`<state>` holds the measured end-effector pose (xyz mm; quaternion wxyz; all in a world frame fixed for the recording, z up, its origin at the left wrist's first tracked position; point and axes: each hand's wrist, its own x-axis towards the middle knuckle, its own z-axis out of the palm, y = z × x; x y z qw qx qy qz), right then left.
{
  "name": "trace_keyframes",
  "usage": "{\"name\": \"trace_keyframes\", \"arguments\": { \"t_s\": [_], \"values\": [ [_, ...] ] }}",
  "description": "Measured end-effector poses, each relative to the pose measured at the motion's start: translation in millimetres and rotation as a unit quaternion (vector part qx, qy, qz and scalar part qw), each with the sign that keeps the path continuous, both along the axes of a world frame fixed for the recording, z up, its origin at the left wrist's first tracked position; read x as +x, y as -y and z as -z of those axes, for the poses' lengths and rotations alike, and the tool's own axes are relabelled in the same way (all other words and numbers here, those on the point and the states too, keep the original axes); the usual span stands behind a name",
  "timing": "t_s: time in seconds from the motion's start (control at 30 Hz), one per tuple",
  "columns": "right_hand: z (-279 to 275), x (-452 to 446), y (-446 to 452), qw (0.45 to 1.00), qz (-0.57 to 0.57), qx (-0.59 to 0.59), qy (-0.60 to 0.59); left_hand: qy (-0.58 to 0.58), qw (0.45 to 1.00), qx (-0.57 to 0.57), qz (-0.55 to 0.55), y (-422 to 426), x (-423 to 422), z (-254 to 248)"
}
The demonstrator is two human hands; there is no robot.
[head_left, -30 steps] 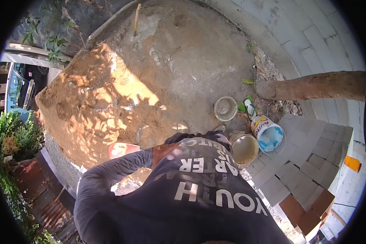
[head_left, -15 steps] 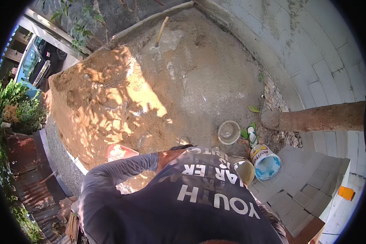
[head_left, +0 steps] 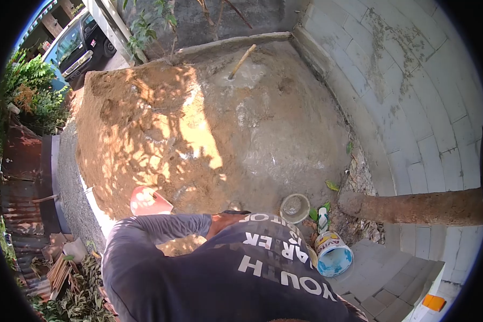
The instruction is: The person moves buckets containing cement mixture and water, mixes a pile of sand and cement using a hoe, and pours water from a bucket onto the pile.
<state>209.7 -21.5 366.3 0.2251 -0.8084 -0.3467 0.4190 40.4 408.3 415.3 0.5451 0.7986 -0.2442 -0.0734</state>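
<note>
My left hand [head_left: 222, 221] rests against the front of my dark printed shirt [head_left: 284, 263], with the grey-sleeved arm bent. Its fingers are hidden or too small to make out. A red, rounded-edged object [head_left: 148, 201] lies on the sand just beyond that forearm. My right hand is out of view. Past the shirt stands a round bucket [head_left: 295, 208] with grey material inside. Nearer, a white paint bucket [head_left: 334, 256] with blue paint inside leans beside a white and green slipper [head_left: 322, 219].
Brown sand [head_left: 110, 107] meets grey ground with a wooden stick [head_left: 242, 61] standing in it. A block wall [head_left: 408, 80] and a tree trunk [head_left: 413, 207] are on the right. Stacked blocks [head_left: 381, 268] lie lower right; a parked vehicle [head_left: 75, 48] is upper left.
The view has turned, bringing more of the back wall and the left-side debris into sight. Another bucket is now mostly hidden behind my shirt. My left hand stays at my shirt.
</note>
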Motion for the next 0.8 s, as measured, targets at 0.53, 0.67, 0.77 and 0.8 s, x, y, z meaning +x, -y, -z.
{"name": "trace_keyframes", "arguments": {
  "t_s": [0.53, 0.67, 0.77, 0.8],
  "values": [
    [-11, 6, -1, 0.999, -0.040, 0.020, 0.006, -0.010, 0.988, -0.151, 0.036, -7, 15, -20],
    [-15, 5, -2, 0.999, -0.044, 0.030, 0.011, 0.028, 0.981, -0.188, 0.042, -8, 26, -11],
    [-18, 4, 0, 0.998, -0.047, 0.037, 0.013, 0.036, 0.982, -0.184, 0.026, -7, 22, -14],
    [-20, 5, 0, 0.998, -0.048, 0.041, 0.014, 0.027, 0.975, -0.218, -0.007, -1, 18, -13]
  ]
}}
